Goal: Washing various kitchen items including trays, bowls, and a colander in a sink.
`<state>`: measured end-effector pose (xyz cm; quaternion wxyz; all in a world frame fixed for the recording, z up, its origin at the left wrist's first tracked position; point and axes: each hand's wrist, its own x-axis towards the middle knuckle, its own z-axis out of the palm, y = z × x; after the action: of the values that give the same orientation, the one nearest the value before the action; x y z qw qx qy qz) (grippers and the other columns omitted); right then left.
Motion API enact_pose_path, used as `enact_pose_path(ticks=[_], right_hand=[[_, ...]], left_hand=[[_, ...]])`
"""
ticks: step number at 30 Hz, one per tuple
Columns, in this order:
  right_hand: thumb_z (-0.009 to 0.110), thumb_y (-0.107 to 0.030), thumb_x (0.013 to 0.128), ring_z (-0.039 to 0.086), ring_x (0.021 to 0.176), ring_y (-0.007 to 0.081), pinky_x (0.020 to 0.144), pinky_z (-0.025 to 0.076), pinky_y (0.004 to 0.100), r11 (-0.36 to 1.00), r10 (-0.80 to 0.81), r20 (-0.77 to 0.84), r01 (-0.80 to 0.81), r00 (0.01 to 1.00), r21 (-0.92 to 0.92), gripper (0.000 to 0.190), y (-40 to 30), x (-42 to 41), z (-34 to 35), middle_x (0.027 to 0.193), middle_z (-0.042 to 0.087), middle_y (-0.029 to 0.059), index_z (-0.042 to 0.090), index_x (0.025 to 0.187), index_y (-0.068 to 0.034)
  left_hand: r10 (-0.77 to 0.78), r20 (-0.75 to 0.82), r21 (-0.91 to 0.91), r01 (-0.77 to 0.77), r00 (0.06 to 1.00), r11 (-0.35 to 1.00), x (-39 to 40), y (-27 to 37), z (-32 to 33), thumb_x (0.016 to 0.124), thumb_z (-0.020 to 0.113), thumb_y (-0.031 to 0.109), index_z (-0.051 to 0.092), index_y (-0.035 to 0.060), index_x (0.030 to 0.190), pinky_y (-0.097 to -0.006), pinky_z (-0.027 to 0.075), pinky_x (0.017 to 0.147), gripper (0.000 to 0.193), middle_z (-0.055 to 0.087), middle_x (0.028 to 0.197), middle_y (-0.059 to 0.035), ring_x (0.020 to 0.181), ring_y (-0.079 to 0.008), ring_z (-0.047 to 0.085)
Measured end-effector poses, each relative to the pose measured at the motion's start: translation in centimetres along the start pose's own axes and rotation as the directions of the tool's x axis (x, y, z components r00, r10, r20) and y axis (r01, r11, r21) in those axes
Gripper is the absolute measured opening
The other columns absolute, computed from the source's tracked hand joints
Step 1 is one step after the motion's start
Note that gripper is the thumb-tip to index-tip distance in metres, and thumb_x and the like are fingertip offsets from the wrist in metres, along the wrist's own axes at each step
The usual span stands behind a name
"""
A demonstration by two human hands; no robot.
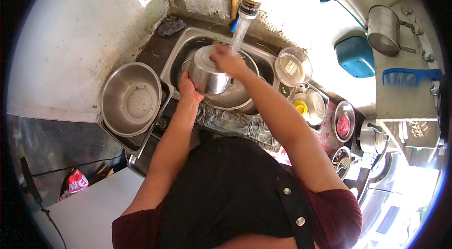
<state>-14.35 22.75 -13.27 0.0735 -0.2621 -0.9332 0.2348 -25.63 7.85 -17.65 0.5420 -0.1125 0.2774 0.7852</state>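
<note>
My left hand (188, 85) grips the side of a shiny metal pot (212, 81), which is tilted with its base up over the sink. Against that base lies my right hand (227, 59), blurred; whether anything is under its fingers is hidden. Water (240, 33) pours from a filter-tipped faucet (251, 3) just beyond my right hand. Beneath the pot, a large metal basin (243, 90) sits in the stainless steel sink (183, 42).
A perforated metal colander (113, 98) rests left of the sink. On the right stand a clear bowl of cloudy liquid (296, 67), a yellow cup (300, 107) and a bowl (348, 107) of reddish food. A wet cloth (233, 123) lines the front edge. A scouring pad (171, 25) lies in the corner.
</note>
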Motion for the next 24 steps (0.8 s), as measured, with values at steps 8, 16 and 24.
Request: enact_pose_path(ticks=[8, 16, 24], right_hand=[[0.048, -0.088, 0.082, 0.064, 0.116, 0.0346, 0.099, 0.050, 0.0420, 0.273, 0.496, 0.288, -0.463, 0.819, 0.843, 0.100, -0.6, -0.6, -1.9, 0.131, 0.064, 0.0199, 0.057, 0.136, -0.004], [0.065, -0.066, 0.084, 0.068, 0.109, 0.0380, 0.092, 0.051, 0.0452, 0.810, 0.563, -0.147, -0.508, 0.813, 0.293, 0.073, -5.2, -2.3, -5.7, 0.110, 0.070, 0.0269, 0.068, 0.114, 0.002], [0.064, -0.029, 0.090, 0.067, 0.095, 0.0421, 0.087, 0.051, 0.0576, 0.966, -0.049, 0.067, 0.030, 0.997, 0.258, 0.020, -4.5, -6.4, -3.5, 0.093, 0.072, 0.0171, 0.074, 0.098, -0.013]], left_hand=[[0.142, 0.003, 0.138, -0.141, 0.990, 0.980, 3.2, -2.3, -2.7, 0.106, 0.042, 0.044, 0.059, 0.0112, 0.133, -0.0465, 0.049, 0.104, 0.047, 0.064, 0.132, -0.0082, 0.121, -0.0252, 0.061], [-0.258, 0.088, 0.063, 0.253, 0.962, 0.965, 1.2, -1.8, 0.0, 0.091, 0.045, 0.078, 0.055, 0.0188, 0.138, -0.0623, 0.039, 0.107, 0.076, 0.061, 0.134, -0.0093, 0.127, -0.0330, 0.055], [-0.194, 0.186, -0.038, 0.205, 0.963, 0.978, -0.4, -1.5, 2.7, 0.090, 0.045, 0.078, 0.051, 0.0195, 0.144, -0.0754, 0.024, 0.111, 0.080, 0.047, 0.152, -0.0128, 0.140, -0.0436, 0.040]])
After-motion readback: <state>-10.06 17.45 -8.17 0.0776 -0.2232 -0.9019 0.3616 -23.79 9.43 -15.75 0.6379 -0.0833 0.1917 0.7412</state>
